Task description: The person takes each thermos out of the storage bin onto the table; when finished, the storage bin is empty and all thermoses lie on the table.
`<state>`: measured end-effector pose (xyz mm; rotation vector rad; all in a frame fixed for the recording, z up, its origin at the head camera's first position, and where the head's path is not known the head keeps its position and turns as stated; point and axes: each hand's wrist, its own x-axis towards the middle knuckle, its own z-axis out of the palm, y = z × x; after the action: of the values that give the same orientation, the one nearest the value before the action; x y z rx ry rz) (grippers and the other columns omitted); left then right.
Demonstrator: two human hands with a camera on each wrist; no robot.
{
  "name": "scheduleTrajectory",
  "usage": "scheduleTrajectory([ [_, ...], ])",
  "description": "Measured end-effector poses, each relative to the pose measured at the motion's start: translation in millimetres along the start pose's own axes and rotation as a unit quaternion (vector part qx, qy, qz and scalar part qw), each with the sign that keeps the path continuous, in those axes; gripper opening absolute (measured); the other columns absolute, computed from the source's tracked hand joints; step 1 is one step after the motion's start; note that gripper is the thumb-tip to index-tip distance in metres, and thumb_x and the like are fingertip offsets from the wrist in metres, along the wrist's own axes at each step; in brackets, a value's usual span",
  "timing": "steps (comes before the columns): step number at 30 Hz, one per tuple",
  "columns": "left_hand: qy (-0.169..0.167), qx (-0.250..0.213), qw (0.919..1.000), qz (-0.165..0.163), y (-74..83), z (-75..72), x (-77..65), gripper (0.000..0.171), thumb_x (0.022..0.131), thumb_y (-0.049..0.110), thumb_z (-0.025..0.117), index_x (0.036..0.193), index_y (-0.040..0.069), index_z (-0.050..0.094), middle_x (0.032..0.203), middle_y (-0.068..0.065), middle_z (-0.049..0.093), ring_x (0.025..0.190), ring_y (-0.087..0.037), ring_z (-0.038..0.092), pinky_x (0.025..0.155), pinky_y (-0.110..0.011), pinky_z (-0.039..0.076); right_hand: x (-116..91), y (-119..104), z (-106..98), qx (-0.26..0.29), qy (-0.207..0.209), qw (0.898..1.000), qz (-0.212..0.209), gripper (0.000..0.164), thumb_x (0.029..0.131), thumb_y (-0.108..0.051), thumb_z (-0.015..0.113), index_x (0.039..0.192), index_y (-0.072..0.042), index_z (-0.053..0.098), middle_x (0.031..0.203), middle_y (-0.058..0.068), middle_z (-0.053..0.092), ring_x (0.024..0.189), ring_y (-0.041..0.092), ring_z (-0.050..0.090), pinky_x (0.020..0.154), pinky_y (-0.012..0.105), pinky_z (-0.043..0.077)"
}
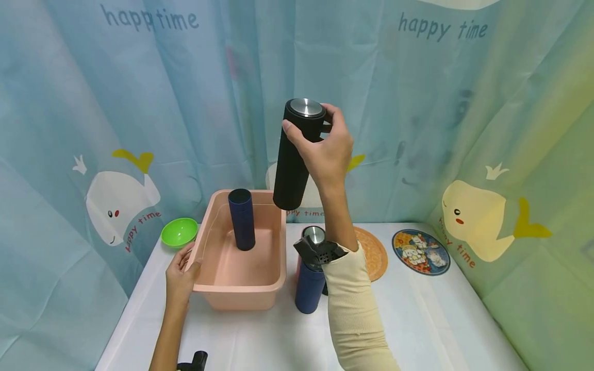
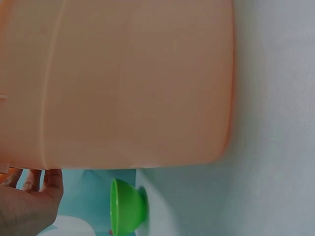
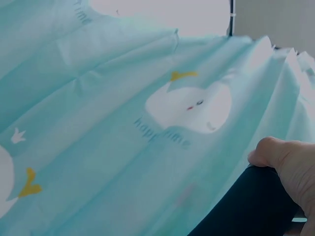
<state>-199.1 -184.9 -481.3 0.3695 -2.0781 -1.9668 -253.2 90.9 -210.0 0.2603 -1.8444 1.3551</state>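
Observation:
High above the table, my right hand (image 1: pixel 328 147) grips a black thermos bottle (image 1: pixel 292 170) near its top, thumb on the near side and fingers behind by the side handle. The bottle has a silver disc on its lid and leans slightly. In the right wrist view, the thumb presses on the dark bottle (image 3: pixel 251 204). My left hand (image 1: pixel 182 273) holds the left rim of a pink plastic tub (image 1: pixel 201 252); the left wrist view shows its fingers curled at the edge of the tub (image 2: pixel 138 88). A navy bottle (image 1: pixel 242 221) stands upright inside the tub.
Right of the tub stands a blue bottle (image 1: pixel 308 291), with a silver-topped bottle (image 1: pixel 314 234) behind it, partly covered by my right wrist. A green bowl (image 1: pixel 179 233) sits at the left. Farther right lie an orange round mat (image 1: pixel 375 252) and a patterned round mat (image 1: pixel 421 252).

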Motion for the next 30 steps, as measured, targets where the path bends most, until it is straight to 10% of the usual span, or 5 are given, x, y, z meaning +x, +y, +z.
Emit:
scheduleTrajectory([
  [30, 0.008, 0.010, 0.9999, -0.002, 1.7, 1.7, -2.3, 0.051, 0.094, 0.000, 0.056, 0.144, 0.006, 0.045, 0.138, -0.014, 0.049, 0.128, -0.023, 0.045, 0.083, 0.002, 0.040, -40.3, -10.6, -122.7, -0.025, 0.019, 1.000, 0.002, 0.051, 0.073, -0.018, 0.081, 0.120, -0.010, 0.062, 0.099, -0.011, 0.061, 0.092, 0.012, 0.056, 0.068, 0.022, 0.045],
])
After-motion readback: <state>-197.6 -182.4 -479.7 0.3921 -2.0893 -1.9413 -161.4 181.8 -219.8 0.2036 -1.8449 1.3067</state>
